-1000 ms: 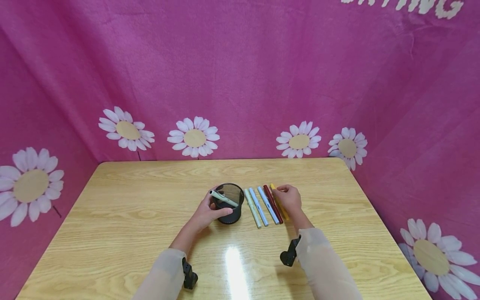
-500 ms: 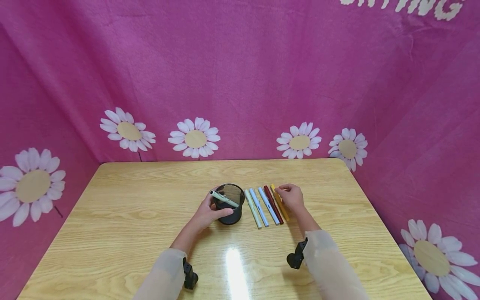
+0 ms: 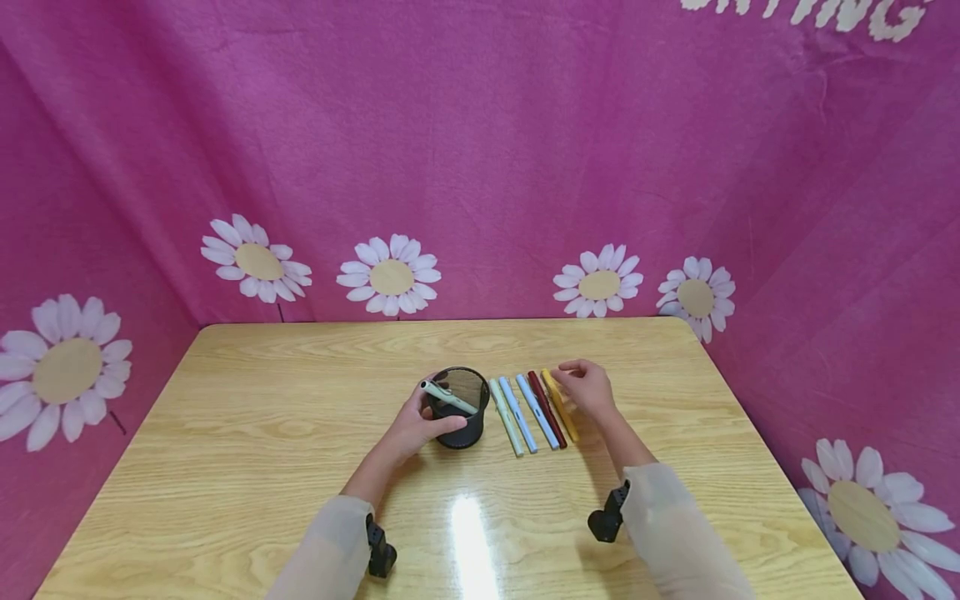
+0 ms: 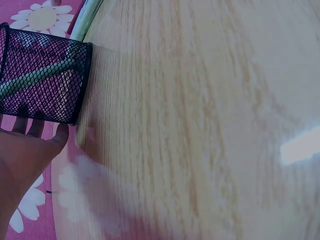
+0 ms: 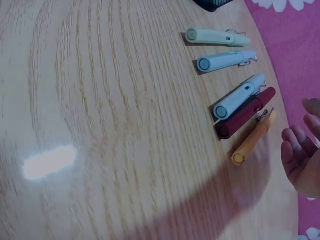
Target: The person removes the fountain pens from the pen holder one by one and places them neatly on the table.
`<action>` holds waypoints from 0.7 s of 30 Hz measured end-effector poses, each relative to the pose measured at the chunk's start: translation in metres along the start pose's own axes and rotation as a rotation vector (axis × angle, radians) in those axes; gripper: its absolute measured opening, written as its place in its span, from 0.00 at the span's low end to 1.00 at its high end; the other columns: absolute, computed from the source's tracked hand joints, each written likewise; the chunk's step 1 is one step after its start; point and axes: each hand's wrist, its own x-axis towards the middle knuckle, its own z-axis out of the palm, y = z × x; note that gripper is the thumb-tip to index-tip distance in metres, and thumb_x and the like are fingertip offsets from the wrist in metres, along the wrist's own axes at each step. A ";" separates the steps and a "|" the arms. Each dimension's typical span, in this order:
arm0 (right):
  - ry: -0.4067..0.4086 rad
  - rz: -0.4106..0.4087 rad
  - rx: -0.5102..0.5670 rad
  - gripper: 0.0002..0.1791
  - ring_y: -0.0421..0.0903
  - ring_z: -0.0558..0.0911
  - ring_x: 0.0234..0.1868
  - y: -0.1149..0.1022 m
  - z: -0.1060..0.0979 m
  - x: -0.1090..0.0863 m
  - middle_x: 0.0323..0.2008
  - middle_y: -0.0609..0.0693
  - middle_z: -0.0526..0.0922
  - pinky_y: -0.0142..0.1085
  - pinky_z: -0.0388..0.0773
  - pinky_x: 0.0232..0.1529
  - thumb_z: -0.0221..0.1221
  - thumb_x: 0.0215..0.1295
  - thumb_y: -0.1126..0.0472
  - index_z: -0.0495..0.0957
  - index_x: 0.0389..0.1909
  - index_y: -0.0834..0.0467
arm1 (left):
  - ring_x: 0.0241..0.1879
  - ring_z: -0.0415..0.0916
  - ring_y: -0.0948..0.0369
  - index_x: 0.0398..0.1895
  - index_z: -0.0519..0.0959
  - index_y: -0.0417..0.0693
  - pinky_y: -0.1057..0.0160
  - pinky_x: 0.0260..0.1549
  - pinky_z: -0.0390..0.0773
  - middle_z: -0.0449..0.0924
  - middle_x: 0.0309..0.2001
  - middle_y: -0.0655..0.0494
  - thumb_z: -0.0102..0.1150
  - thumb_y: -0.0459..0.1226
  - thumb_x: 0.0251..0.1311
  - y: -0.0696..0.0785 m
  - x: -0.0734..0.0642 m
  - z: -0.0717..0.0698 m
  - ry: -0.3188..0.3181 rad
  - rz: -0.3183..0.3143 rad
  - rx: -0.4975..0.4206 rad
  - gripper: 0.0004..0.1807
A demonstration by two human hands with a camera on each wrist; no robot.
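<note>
My left hand (image 3: 411, 427) grips a black mesh pen holder (image 3: 462, 433) from its left side, thumb in front and fingers behind. A pale green pen (image 3: 448, 397) leans inside it, its end sticking out past the rim. Right of the holder lie a light green pen (image 3: 506, 418), two light blue pens (image 3: 518, 415) (image 3: 537, 412), a dark red pen (image 3: 547, 410) and a yellow pen (image 3: 561, 407). My right hand (image 3: 588, 388) hovers by the yellow pen's far end. In the right wrist view its fingers (image 5: 295, 140) are loosely bent, apart from the pen, holding nothing.
The wooden table (image 3: 262, 417) ends at a pink curtain (image 3: 480, 167) with printed daisies, behind and at both sides. A bright light reflection (image 3: 472, 542) falls on the tabletop near the front. Black wrist cameras (image 3: 381, 550) sit on both sleeves.
My right hand has let go of the yellow pen and drawn off slightly to the right. The yellow pen now lies beside the dark red one. My left hand and the holder stay put.
</note>
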 end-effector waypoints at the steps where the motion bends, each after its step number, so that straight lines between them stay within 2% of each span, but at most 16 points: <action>1: -0.003 -0.007 0.002 0.19 0.51 0.81 0.35 -0.002 0.000 -0.001 0.31 0.52 0.79 0.32 0.76 0.30 0.62 0.60 0.55 0.78 0.45 0.64 | 0.71 0.49 0.45 0.71 0.54 0.59 0.42 0.67 0.51 0.58 0.70 0.49 0.72 0.42 0.46 0.000 0.000 0.000 -0.001 0.004 0.000 0.49; 7: -0.030 -0.046 0.039 0.19 0.53 0.82 0.35 -0.013 0.001 -0.006 0.33 0.54 0.79 0.40 0.80 0.36 0.62 0.59 0.55 0.77 0.46 0.65 | 0.71 0.49 0.46 0.71 0.54 0.59 0.42 0.67 0.51 0.58 0.70 0.50 0.72 0.42 0.46 -0.001 0.001 0.000 -0.001 -0.001 0.008 0.49; 12: -0.037 -0.109 -0.007 0.20 0.43 0.78 0.33 -0.022 0.001 -0.008 0.36 0.57 0.80 0.30 0.75 0.33 0.63 0.59 0.56 0.78 0.47 0.65 | 0.71 0.49 0.47 0.71 0.54 0.60 0.42 0.68 0.50 0.58 0.70 0.50 0.72 0.42 0.46 0.000 0.000 0.000 0.002 -0.005 0.009 0.49; 17: -0.046 -0.178 -0.040 0.18 0.50 0.78 0.40 -0.034 0.002 -0.013 0.37 0.59 0.81 0.30 0.73 0.33 0.62 0.59 0.57 0.78 0.47 0.64 | 0.71 0.49 0.47 0.70 0.55 0.58 0.43 0.68 0.48 0.59 0.69 0.49 0.73 0.42 0.45 0.000 0.001 -0.001 -0.003 0.013 0.002 0.49; 21: -0.060 -0.214 -0.058 0.18 0.51 0.79 0.41 -0.045 0.003 -0.018 0.38 0.59 0.82 0.30 0.74 0.32 0.62 0.59 0.57 0.78 0.47 0.63 | 0.71 0.50 0.48 0.70 0.56 0.58 0.42 0.68 0.47 0.60 0.68 0.49 0.72 0.41 0.46 -0.002 0.002 -0.001 -0.005 0.018 -0.008 0.48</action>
